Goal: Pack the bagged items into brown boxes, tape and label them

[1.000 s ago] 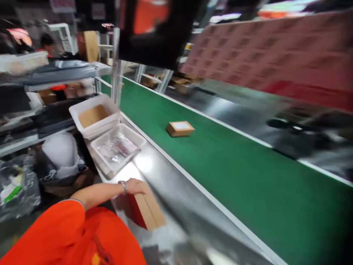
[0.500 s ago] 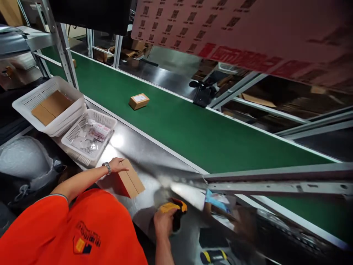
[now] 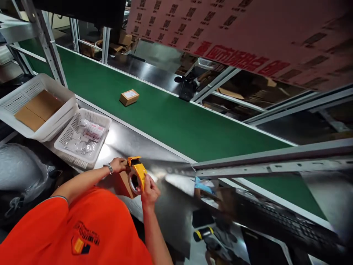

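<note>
A brown cardboard box point(image 3: 124, 184) stands on the metal bench in front of me. My left hand point(image 3: 118, 165) grips its far left end, with the wristwatch side toward me. In my right hand point(image 3: 150, 191) is a yellow tape dispenser point(image 3: 141, 172), held over the box with its head at the box's far end. The tape roll shows below the yellow frame. The dispenser covers much of the box top, so I cannot tell whether tape is stuck to it.
Left are a white crate point(image 3: 41, 137) with flat cardboard and a white basket point(image 3: 62, 149) with plastic packets. A labelled box point(image 3: 129, 97) lies on the green conveyor belt point(image 3: 165, 117). A metal rail point(image 3: 261, 162) crosses right, near a keyboard point(image 3: 292, 221) and a yellow-black scanner point(image 3: 203, 233).
My right hand has brought the tape dispenser from the bench at the right up and left onto the box. My left hand stays on the box. The whole view has shifted slightly.
</note>
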Demonstrator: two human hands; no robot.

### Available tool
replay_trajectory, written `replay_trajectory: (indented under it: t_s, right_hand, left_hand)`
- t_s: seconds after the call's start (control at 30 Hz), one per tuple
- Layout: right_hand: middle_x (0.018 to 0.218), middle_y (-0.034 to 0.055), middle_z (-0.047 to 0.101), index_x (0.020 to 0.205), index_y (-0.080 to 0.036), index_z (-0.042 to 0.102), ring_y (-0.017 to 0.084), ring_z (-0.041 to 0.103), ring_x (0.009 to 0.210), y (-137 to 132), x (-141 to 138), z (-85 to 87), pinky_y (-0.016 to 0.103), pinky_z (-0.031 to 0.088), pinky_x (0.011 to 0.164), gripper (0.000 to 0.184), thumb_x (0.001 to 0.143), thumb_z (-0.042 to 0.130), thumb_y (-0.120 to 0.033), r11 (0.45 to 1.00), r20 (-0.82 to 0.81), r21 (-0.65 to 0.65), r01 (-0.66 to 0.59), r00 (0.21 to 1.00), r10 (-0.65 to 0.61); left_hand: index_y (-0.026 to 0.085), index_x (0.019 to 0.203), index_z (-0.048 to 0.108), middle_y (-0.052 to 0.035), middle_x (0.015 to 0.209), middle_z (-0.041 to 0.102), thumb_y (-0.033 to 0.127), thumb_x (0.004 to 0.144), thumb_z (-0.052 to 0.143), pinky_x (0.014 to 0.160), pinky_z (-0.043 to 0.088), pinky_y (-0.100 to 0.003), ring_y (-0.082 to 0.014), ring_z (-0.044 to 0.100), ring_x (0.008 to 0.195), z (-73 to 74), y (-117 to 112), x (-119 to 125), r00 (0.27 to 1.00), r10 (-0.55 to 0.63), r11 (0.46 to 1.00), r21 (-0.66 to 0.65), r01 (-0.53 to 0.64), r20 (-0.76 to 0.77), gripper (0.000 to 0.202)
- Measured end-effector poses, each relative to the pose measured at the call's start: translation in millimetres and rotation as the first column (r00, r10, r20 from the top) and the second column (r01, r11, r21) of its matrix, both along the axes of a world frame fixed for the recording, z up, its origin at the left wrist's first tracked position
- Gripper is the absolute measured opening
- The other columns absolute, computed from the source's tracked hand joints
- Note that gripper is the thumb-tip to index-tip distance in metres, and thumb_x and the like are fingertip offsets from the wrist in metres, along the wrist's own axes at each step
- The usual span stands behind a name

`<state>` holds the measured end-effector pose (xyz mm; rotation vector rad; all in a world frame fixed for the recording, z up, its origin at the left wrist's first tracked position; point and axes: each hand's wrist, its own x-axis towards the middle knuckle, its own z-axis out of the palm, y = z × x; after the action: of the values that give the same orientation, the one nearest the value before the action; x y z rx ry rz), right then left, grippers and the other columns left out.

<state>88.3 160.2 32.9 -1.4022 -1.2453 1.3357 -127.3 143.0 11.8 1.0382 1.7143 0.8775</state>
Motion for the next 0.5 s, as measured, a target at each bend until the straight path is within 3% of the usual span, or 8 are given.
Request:
replay_trajectory:
  t_s: [0.1, 0.23, 0.3, 0.37, 0.43, 0.5]
  right_hand:
    - [0.065, 0.0029, 0.068, 0.124, -0.004, 0.08, 0.015, 0.054, 0.043, -1.1, 3.6, -10.5, 0.029, 0.043, 0.046, 0.085, 0.084, 0.078, -0.079, 0.999, -0.018, -0.028, 0.024, 1.0, -0.025]
    - [0.059, -0.0003, 0.064, 0.123, -0.009, 0.079, 0.017, 0.054, 0.042, -2.1, 15.8, -15.1, 0.031, 0.048, 0.046, 0.083, 0.082, 0.081, -0.08, 0.996, -0.078, -0.054, 0.064, 0.995, -0.068]
    - [0.057, -0.0013, 0.062, 0.121, -0.01, 0.079, 0.017, 0.054, 0.041, -3.5, 18.0, -18.2, 0.032, 0.049, 0.045, 0.086, 0.078, 0.082, -0.085, 0.995, -0.096, -0.051, 0.088, 0.991, -0.093]
    - [0.056, -0.0018, 0.061, 0.119, -0.009, 0.079, 0.018, 0.054, 0.04, -4.3, 18.2, -22.2, 0.031, 0.048, 0.042, 0.09, 0.074, 0.082, -0.088, 0.995, -0.098, -0.04, 0.09, 0.991, -0.094]
    - [0.054, -0.0019, 0.06, 0.118, -0.008, 0.079, 0.018, 0.054, 0.038, -3.7, 17.9, -24.6, 0.031, 0.045, 0.042, 0.088, 0.077, 0.079, -0.087, 0.998, -0.092, -0.025, 0.057, 0.994, -0.059]
    - [0.054, -0.0011, 0.061, 0.117, -0.008, 0.081, 0.018, 0.054, 0.038, -1.0, 18.0, -22.3, 0.031, 0.045, 0.043, 0.085, 0.081, 0.077, -0.084, 1.0, -0.074, -0.001, 0.0, 0.997, 0.0]
  left_hand:
    - [0.002, 0.121, 0.085, -0.0104, 0.091, 0.081, 0.047, 0.092, 0.082, 0.079, 0.056, -0.032, -0.0236, 0.073, 0.085, 5.7, 2.3, -3.0, 1.0, 0.022, 0.999, -0.049, -0.022, -0.001, 0.054]
    - [0.008, 0.126, 0.082, -0.0179, 0.124, 0.084, 0.046, 0.106, 0.069, 0.106, 0.056, -0.036, -0.029, 0.076, 0.118, 21.7, 7.2, -8.7, 0.985, 0.165, 0.986, -0.013, -0.166, -0.059, 0.045]
    - [0.008, 0.112, 0.083, -0.0166, 0.113, 0.085, 0.05, 0.113, 0.057, 0.102, 0.055, -0.034, -0.0265, 0.076, 0.111, 30.0, 11.9, -8.0, 0.983, 0.177, 0.984, -0.021, -0.178, -0.048, 0.049]
    - [0.008, 0.094, 0.081, -0.0124, 0.085, 0.082, 0.055, 0.116, 0.048, 0.085, 0.055, -0.031, -0.0214, 0.074, 0.088, 35.5, 17.8, -3.9, 0.992, 0.125, 0.989, -0.081, -0.123, 0.017, 0.061]
    - [0.008, 0.085, 0.078, -0.0076, 0.067, 0.074, 0.054, 0.116, 0.046, 0.07, 0.049, -0.03, -0.0169, 0.066, 0.069, 37.3, 23.4, 0.7, 0.994, 0.062, 0.99, -0.134, -0.05, 0.089, 0.064]
    - [0.009, 0.079, 0.077, -0.0041, 0.06, 0.069, 0.047, 0.114, 0.05, 0.064, 0.044, -0.03, -0.0148, 0.06, 0.062, 35.7, 27.0, 0.8, 0.994, 0.04, 0.991, -0.129, -0.026, 0.101, 0.058]
